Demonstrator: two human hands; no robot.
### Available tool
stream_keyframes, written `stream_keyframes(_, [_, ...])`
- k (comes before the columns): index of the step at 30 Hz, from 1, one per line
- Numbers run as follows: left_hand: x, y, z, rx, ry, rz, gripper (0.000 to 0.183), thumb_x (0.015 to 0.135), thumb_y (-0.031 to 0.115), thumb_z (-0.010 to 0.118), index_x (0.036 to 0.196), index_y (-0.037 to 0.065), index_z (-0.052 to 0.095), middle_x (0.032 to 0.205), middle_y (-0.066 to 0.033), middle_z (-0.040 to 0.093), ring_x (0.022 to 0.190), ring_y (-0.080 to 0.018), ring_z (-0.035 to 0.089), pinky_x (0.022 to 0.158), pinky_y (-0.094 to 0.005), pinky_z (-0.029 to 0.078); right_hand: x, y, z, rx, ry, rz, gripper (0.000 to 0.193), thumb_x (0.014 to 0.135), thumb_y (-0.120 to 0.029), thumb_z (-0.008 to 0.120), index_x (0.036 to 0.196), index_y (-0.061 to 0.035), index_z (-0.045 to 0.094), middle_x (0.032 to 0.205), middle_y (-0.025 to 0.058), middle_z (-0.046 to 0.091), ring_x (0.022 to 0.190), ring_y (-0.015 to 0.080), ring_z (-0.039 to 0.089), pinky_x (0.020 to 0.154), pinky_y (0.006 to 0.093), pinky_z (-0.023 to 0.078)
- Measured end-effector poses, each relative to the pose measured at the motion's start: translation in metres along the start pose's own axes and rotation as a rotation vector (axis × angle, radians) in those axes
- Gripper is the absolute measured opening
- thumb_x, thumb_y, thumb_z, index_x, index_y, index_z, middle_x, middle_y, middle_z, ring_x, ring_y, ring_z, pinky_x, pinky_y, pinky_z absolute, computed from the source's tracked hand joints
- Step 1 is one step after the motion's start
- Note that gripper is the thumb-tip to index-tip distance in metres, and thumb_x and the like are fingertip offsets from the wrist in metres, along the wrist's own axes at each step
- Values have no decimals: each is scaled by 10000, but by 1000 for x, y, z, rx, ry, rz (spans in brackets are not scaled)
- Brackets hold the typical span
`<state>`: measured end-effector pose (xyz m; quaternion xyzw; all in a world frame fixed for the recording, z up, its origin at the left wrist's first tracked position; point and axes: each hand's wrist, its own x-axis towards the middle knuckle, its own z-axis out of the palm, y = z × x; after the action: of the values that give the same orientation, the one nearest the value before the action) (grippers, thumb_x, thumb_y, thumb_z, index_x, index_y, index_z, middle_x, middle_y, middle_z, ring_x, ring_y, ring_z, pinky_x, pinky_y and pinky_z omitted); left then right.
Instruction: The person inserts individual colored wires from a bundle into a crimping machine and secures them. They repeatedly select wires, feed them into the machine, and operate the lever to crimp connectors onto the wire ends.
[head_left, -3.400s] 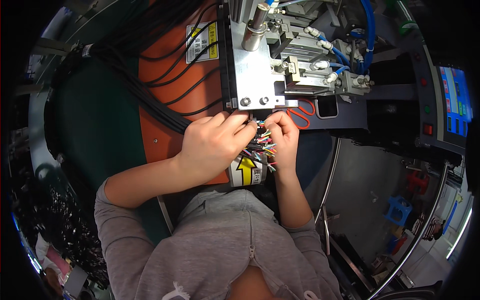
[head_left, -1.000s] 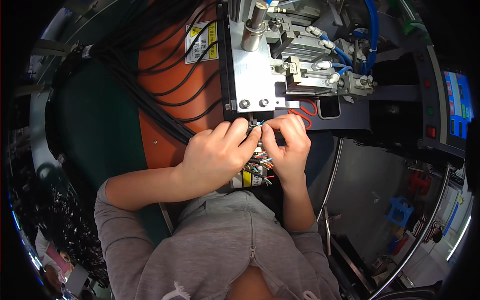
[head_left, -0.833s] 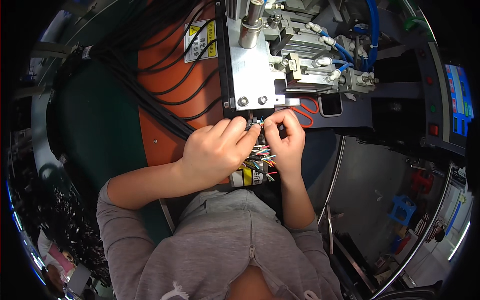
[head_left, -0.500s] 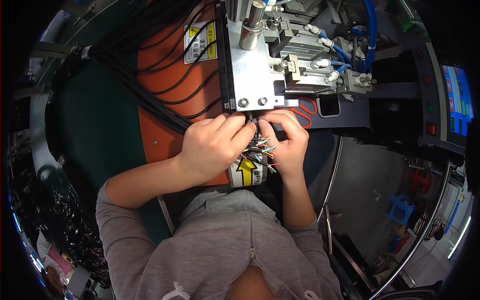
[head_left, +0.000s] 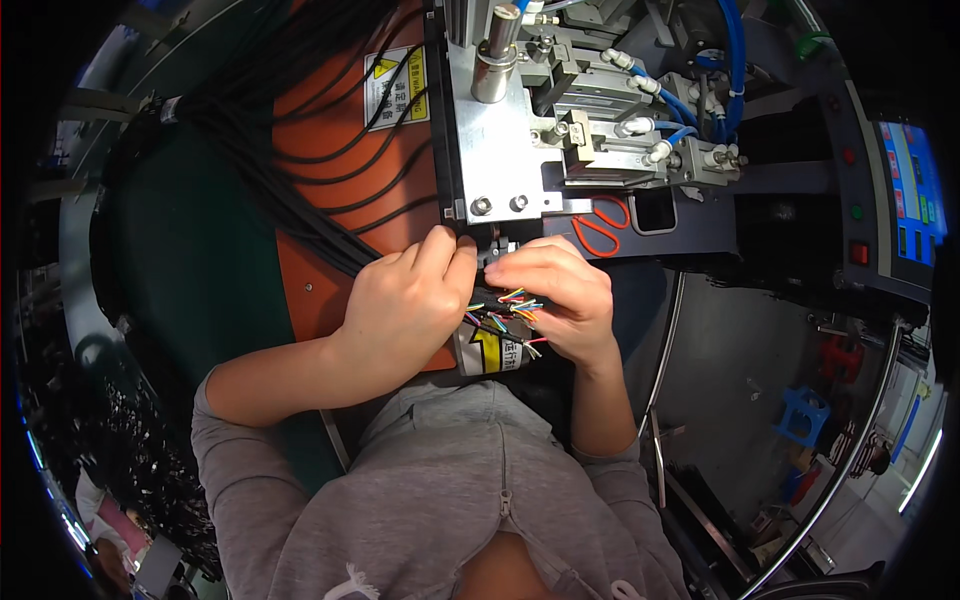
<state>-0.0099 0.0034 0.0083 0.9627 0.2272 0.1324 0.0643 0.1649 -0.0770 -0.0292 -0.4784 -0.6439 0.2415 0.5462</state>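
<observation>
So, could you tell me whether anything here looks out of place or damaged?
Nothing stands out. Both hands, left hand and right hand, pinch the splayed coloured wires below the metal machine; red scissors lie by it.

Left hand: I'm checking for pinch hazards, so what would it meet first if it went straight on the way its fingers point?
Probably the right hand, whose fingertips nearly meet the left hand over the coloured wires; depth is unclear.
</observation>
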Motion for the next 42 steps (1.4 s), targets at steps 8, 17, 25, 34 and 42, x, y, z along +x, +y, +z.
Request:
stream_keyframes(8, [12,-5,-5,-279,445,360,358,696,120,721,1044,40,682,1053,-99,599,832,-185,592,599,-250,466,-20,-12,-12,-89,306,40,192,621,14,794,773,-25,683,735,71,665,682,193,609,633,286,461])
stream_keyframes(17, [11,-2,-1,-417,359,270,209,760,123,703,919,-4,655,734,-68,609,587,-172,614,467,-268,466,-3,-25,13,106,561,66,246,686,-15,788,897,4,662,915,106,679,724,209,630,674,312,498])
stream_keyframes(25, [12,-1,0,-384,293,247,208,720,108,707,890,9,639,745,-59,583,578,-174,580,455,-279,437,3,-25,8,186,451,201,165,675,42,764,801,-15,674,794,91,673,756,199,621,672,290,485])
stream_keyframes(34, [9,-1,5,-166,287,223,138,698,88,651,832,67,626,713,2,483,569,-99,504,425,-231,376,0,-28,-5,-342,227,135,147,707,-30,756,760,-17,619,715,66,604,673,203,564,644,306,457])
stream_keyframes(42, [8,1,8,-135,258,269,337,663,79,673,999,84,695,719,15,513,584,-98,496,437,-225,396,-12,-11,-12,-17,190,386,69,797,-42,665,824,15,636,777,79,623,709,171,580,660,293,462])
